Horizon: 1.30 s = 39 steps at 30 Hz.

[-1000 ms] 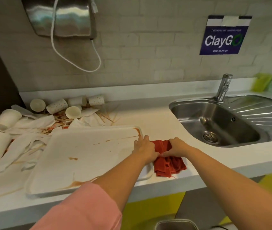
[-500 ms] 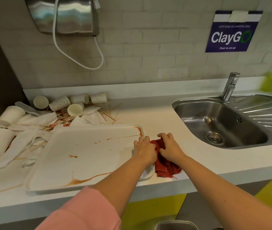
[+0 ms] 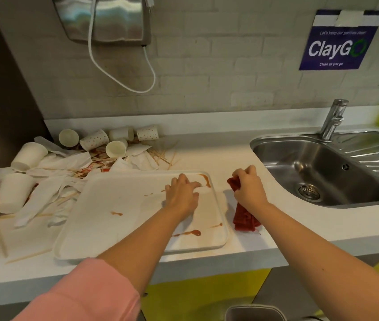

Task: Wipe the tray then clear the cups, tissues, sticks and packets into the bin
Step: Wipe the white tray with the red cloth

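Head view: left hand (image 3: 182,193) flat, fingers spread, on stained white rectangular plastic tray (image 3: 105,218).
Right hand (image 3: 248,185) clenches red crumpled cloth (image 3: 244,216) just right of tray; cups (image 3: 25,156), tissues (image 3: 68,162), sticks (image 3: 160,156) crowd tray's left.

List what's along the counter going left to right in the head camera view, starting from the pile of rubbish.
Pile of cups and tissues → tray → left hand → right hand holding the red cloth → sink.

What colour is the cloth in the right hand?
Dark red; the crumpled cloth hangs from the right hand, clearest in the head view.
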### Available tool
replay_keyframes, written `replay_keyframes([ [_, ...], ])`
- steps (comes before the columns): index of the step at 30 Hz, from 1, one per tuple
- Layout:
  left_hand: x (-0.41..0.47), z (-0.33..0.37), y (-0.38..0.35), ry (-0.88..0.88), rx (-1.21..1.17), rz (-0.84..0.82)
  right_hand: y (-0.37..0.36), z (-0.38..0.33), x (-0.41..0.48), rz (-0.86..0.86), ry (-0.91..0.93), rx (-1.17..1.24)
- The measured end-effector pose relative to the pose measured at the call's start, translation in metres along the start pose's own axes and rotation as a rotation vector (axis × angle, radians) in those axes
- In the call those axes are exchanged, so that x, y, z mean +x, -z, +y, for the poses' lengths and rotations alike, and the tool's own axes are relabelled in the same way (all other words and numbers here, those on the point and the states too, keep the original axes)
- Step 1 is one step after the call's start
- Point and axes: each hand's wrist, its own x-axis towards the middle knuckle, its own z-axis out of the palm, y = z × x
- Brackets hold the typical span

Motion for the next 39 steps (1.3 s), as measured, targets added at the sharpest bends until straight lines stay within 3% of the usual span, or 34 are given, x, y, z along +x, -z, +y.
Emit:
replay_keyframes([
  [10, 0.002, -0.111, 0.060, 0.273, -0.015, 0.112, -0.018, -0.048, 0.013, -0.101, 0.061, 0.197],
  [12, 0.002, -0.132, 0.068, 0.317, 0.016, 0.133, -0.034, -0.049, 0.013, -0.115, 0.090, 0.133],
  [16, 0.001, -0.171, 0.074, 0.436, 0.073, 0.166, -0.063, -0.047, 0.013, -0.117, 0.119, -0.225],
  [19, -0.001, -0.192, 0.075, 0.552, 0.166, 0.192, -0.076, -0.043, 0.006, -0.198, 0.140, -0.277],
  [23, 0.000, -0.215, 0.073, 0.794, 0.006, 0.196, -0.084, -0.041, 0.005, -0.191, 0.166, -0.408],
  [27, 0.000, -0.231, 0.065, 0.758, -0.090, 0.138, -0.084, -0.049, 0.013, -0.156, 0.214, -0.458],
  [39, -0.008, -0.237, 0.053, 0.681, -0.134, 0.264, -0.100, -0.064, 0.051, -0.172, 0.066, -0.363],
])
